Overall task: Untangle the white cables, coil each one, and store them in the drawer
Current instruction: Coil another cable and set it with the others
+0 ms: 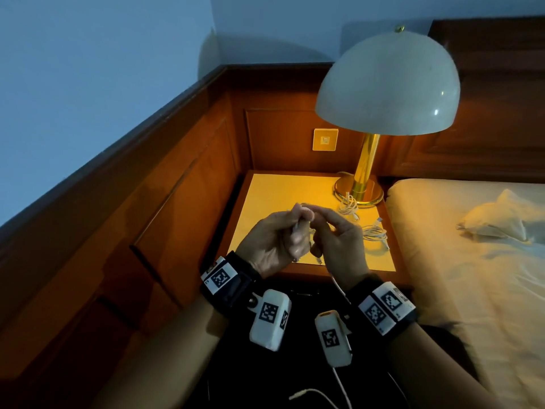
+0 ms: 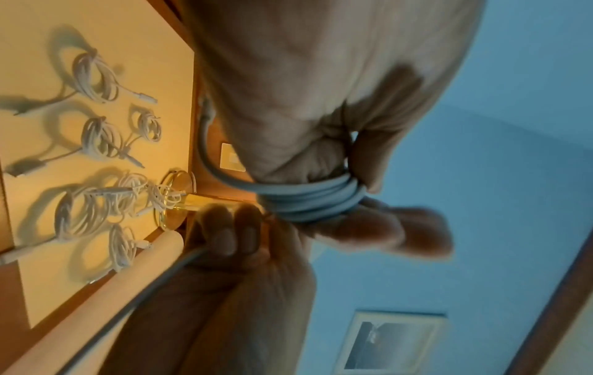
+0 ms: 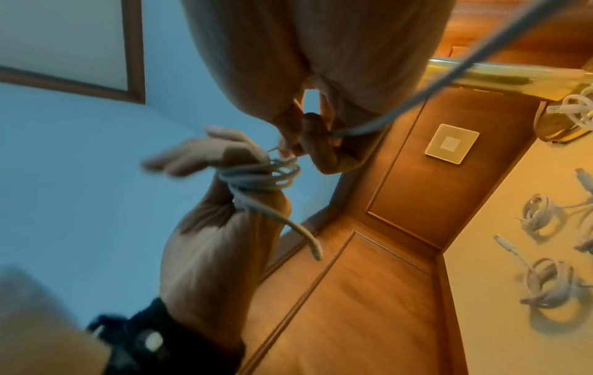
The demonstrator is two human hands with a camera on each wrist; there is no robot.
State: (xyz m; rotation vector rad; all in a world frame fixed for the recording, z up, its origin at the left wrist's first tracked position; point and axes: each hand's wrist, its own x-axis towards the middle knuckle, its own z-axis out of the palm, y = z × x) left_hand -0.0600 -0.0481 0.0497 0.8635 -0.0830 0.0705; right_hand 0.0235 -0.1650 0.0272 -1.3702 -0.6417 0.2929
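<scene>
Head view — your left hand point(image 1: 272, 240) and right hand point(image 1: 339, 243) meet above the front half of the nightstand point(image 1: 265, 196), lifted off it so the white cable point(image 1: 296, 227) can turn freely. Two finished coils point(image 1: 374, 233) lie by the nightstand's right edge, a third point(image 1: 348, 205) against the lamp base point(image 1: 358, 191) at the back right corner — parked out of your winding space. No drawer shows here.

Left wrist view — your left fingers are partly straightened, and several turns of cable point(image 2: 316, 200) are wrapped around them: the hand serves as a spool. The thumb seems to press on the turns, likely to keep them from sliding off.

Right wrist view — your right fingertips point(image 3: 313, 138) pinch the running length and hold it taut, feeding it to the wrapped hand. One plug end point(image 3: 316, 250) dangles loose below the left palm. Judging by this, you're mid-coil; storing is not yet begun.
</scene>
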